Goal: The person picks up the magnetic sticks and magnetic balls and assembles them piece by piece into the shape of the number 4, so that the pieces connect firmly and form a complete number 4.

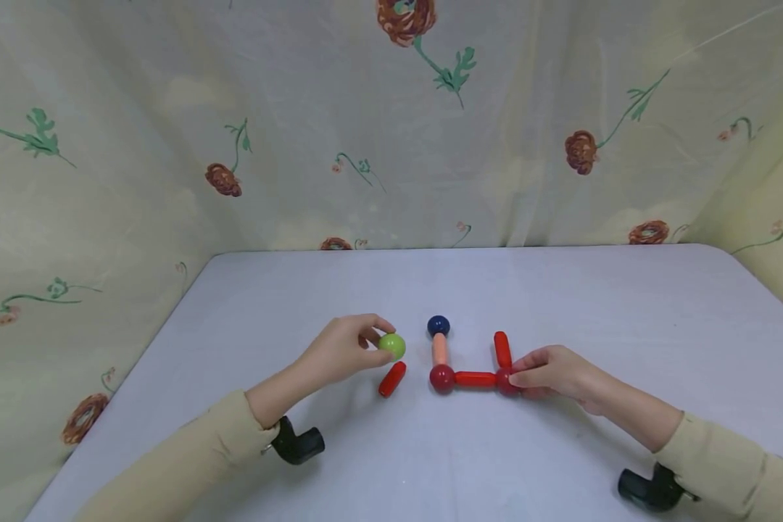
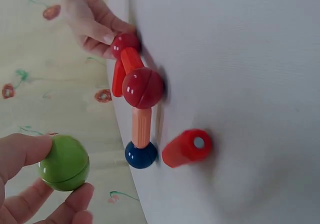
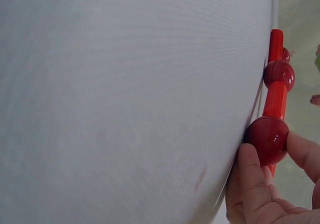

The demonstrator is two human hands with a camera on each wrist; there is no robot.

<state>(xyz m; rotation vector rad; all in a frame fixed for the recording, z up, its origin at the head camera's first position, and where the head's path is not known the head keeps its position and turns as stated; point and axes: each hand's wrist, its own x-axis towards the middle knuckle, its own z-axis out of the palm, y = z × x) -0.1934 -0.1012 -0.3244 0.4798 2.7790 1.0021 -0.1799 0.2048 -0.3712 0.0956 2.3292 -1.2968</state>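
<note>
My left hand (image 1: 350, 346) pinches a green ball (image 1: 394, 346) between thumb and fingers, held up off the table. Below that ball lies a loose red rod (image 1: 392, 379); a grey metal disc (image 2: 199, 142) shows on its end in the left wrist view. My right hand (image 1: 554, 375) grips a dark red ball (image 3: 268, 140) at the right corner of a joined U shape. From that ball one red rod (image 1: 502, 349) points away and another red rod (image 1: 475, 380) leads left to a second dark red ball (image 1: 441, 378). A peach rod (image 1: 439, 349) links this to a dark blue ball (image 1: 438, 325).
A white cloth covers the table (image 1: 287, 290). Behind and beside it hangs a pale curtain (image 1: 287, 87) with printed flowers. Black camera mounts (image 1: 298, 442) sit on both wrists, by the beige sleeves.
</note>
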